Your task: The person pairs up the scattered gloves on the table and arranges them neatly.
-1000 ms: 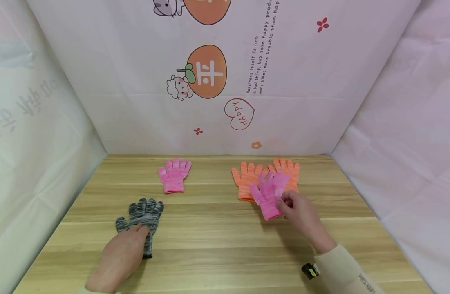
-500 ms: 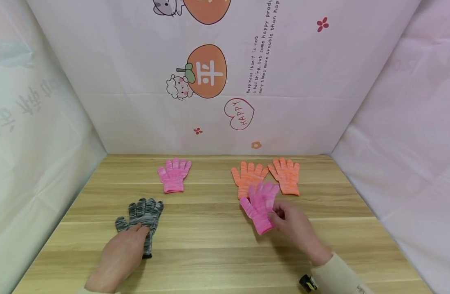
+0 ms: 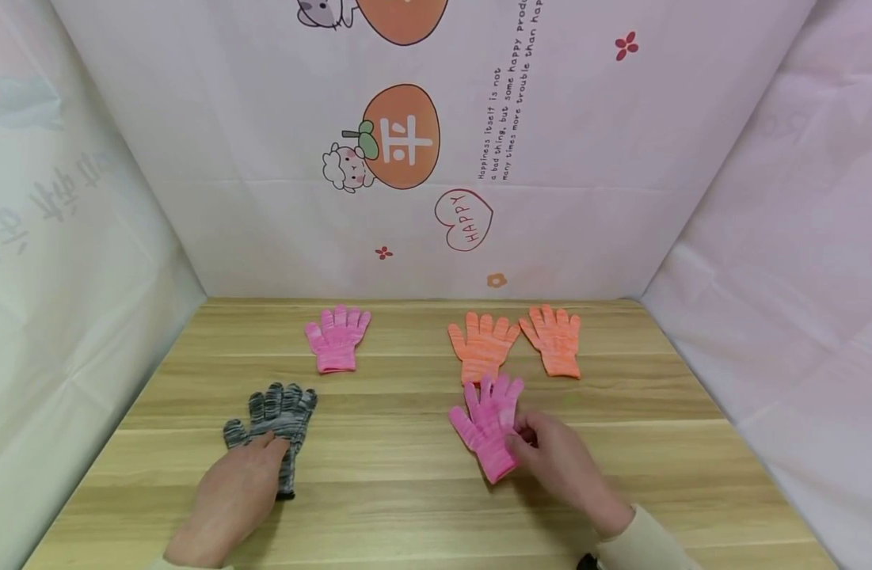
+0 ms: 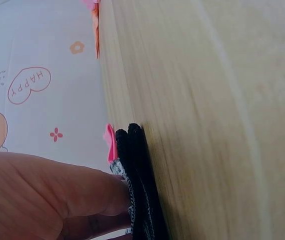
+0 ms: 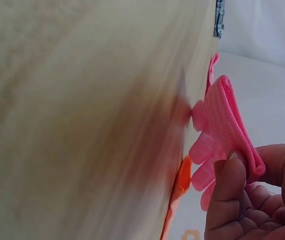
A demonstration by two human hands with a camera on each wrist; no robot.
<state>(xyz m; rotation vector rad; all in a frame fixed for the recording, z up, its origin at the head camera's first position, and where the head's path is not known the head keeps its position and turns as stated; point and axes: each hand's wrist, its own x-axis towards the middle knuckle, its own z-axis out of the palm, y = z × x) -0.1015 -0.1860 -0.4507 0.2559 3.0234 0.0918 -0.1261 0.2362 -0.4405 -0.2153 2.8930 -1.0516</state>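
My left hand (image 3: 229, 495) rests on a black-and-grey knit glove (image 3: 284, 416) lying at the left of the table, its fingertips on the palm part. The left wrist view shows the fingers meeting the glove's top side, with the dark cuff (image 4: 141, 185) in front. Between thumb and fingers, my right hand (image 3: 560, 459) pinches a pink glove (image 3: 487, 427) at its side near the cuff. In the right wrist view this pink glove (image 5: 217, 115) hangs above the wood, cuff end raised, fingers pointing away.
A second pink glove (image 3: 338, 342) lies at the back left. Two orange gloves, one left (image 3: 481, 348) and one right (image 3: 558, 344), lie side by side at the back right. White printed cloth (image 3: 286, 222) walls the table (image 3: 378, 507) at the back and both sides.
My right hand has brought the pink glove toward me and to the left, off the two orange gloves it overlapped. My left hand has stayed in place on the black-and-grey glove.
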